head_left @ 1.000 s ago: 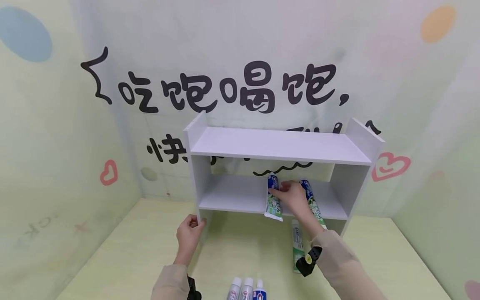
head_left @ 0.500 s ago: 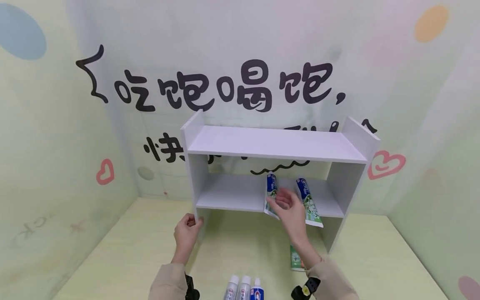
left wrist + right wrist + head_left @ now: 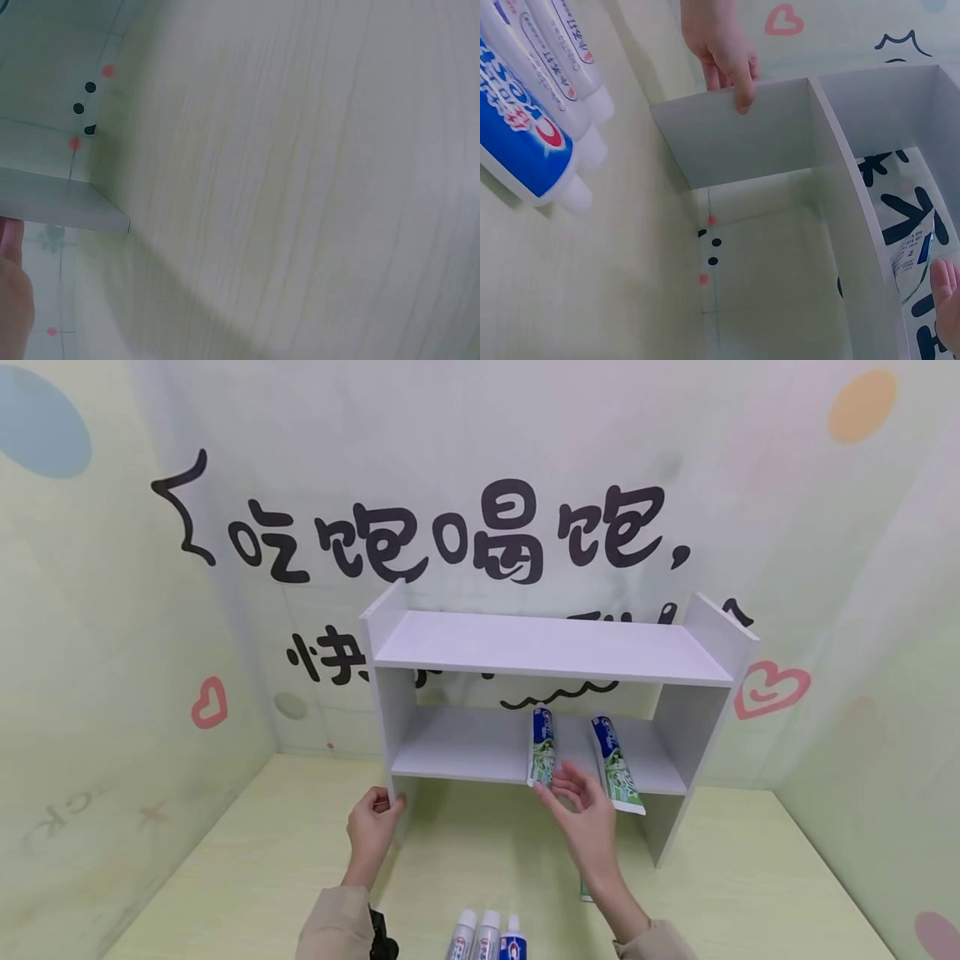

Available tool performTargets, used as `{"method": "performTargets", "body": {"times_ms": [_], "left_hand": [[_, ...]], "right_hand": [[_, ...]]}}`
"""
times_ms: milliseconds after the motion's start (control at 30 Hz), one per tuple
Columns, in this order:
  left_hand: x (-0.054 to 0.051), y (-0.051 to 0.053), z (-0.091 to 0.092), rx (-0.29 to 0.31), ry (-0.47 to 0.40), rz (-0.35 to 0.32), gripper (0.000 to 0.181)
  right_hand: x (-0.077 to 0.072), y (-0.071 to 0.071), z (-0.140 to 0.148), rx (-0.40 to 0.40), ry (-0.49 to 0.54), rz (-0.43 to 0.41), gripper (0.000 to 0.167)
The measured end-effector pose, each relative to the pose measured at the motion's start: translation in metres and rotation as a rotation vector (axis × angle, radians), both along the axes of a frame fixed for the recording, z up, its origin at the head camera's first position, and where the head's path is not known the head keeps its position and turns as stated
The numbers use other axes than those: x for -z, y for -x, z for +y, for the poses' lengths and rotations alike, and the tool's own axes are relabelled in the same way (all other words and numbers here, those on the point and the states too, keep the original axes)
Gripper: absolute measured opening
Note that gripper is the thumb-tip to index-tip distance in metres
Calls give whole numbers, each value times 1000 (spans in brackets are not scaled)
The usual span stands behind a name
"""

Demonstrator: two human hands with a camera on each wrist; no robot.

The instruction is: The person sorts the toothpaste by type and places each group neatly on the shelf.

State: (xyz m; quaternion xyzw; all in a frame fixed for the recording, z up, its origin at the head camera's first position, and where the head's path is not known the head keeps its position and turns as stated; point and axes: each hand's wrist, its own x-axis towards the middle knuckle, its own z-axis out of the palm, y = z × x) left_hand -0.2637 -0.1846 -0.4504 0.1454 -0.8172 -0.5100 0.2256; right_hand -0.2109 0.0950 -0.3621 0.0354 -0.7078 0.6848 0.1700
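My left hand grips the lower left side panel of a white two-tier shelf. In the right wrist view, the thumb of that left hand lies on the panel's inner face. On the middle board lies a blue-and-green toothpaste tube, cap toward the back. Just in front of its bottom end is my right hand, fingers loosely bent and spread from the thumb, holding nothing; whether the thumb touches the tube cannot be told. A second toothpaste tube lies to its right, its end past the board's front edge.
Several toothpaste tubes are on the table: two silver ones and a blue one at the front. A green tube is mostly hidden behind my right forearm. A printed wall stands behind the shelf.
My right hand has let go of the left toothpaste tube and drawn down toward its front end. That tube now sits farther back on the board. The left hand keeps its hold.
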Motion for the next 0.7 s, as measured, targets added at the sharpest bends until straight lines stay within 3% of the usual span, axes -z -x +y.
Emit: {"method": "performTargets", "body": {"times_ms": [367, 700], "left_hand": [[3, -2, 1, 8, -25, -27, 16], [1, -2, 1, 3, -4, -8, 16]], "right_hand": [[17, -36, 3, 33, 8, -117, 55], [54, -70, -6, -22, -60, -242, 54]]}}
